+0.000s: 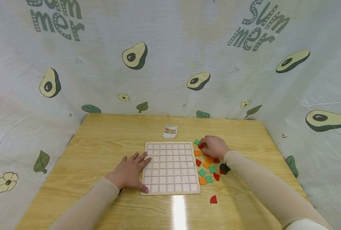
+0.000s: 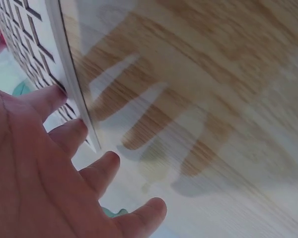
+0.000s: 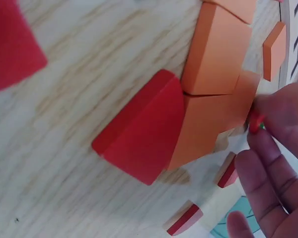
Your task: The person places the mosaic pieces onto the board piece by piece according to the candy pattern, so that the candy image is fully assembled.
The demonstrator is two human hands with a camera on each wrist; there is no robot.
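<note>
A wooden grid board (image 1: 170,169) lies flat on the table with bare squares. My left hand (image 1: 131,172) spreads over its left edge, thumb at the near corner and fingertips on the left rim. In the left wrist view that hand (image 2: 44,168) shows straight, parted fingers holding nothing. Right of the board, my right hand (image 1: 215,146) pinches a small red piece (image 1: 200,147) between thumb and fingertips. The right wrist view shows a sliver of this red piece (image 3: 257,122), the rest hidden by the fingers. Orange squares (image 3: 216,54) and a red quarter-circle (image 3: 141,131) lie close by.
Several green squares (image 1: 202,172), orange squares (image 1: 202,180) and red quarter-circles (image 1: 216,176) lie scattered right of the board. One red quarter-circle (image 1: 213,199) sits apart, nearer the front. A pattern card (image 1: 170,131) lies behind the board. A printed curtain (image 1: 164,83) surrounds the table.
</note>
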